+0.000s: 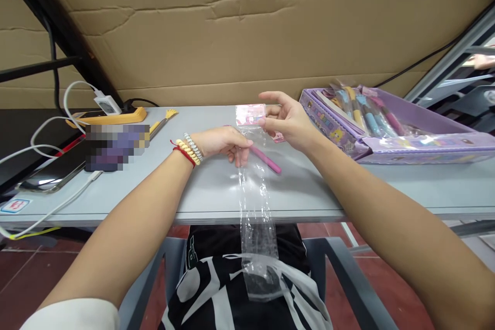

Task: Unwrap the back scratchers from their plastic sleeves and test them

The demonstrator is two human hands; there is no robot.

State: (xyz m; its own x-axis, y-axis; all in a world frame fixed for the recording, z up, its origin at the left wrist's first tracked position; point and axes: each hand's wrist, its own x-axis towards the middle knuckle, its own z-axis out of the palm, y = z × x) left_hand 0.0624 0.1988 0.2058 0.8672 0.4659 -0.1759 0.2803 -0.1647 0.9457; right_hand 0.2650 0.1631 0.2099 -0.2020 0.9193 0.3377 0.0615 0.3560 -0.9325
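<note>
In the head view, the left hand (228, 144) holds a pink pen (268, 161) between its thumb and fingers, and one end of the pen pokes out past the thumb, toward the right and the near edge of the desk (209, 188). The right hand (267, 109) is a bit farther off and to the right of the left hand. Its pointing finger and thumb are spread apart, and its thumb is right at the edge of a pink card (250, 113). I cannot tell if its other fingers pinch the card. The card is at the top of a long see-through bag (253, 198). The bag runs down past the left hand's fingertips, over the desk edge, and onto the person's lap (216, 294). I cannot tell if the pen is in the bag or on top of it. Three bracelets (187, 152) go around the left wrist. To the right of the right hand is a purple box (444, 149) with pens (373, 124) in it, yellow, blue and pink, in shiny clear wrap. Left of the left hand lie a thin stick with a yellow tip (171, 113), a dark phone (52, 175), a white cord (69, 203) and a yellow power strip (136, 115). Something beside the phone is too blurry to name. Behind both hands stands a big brown cardboard sheet (232, 51).
</note>
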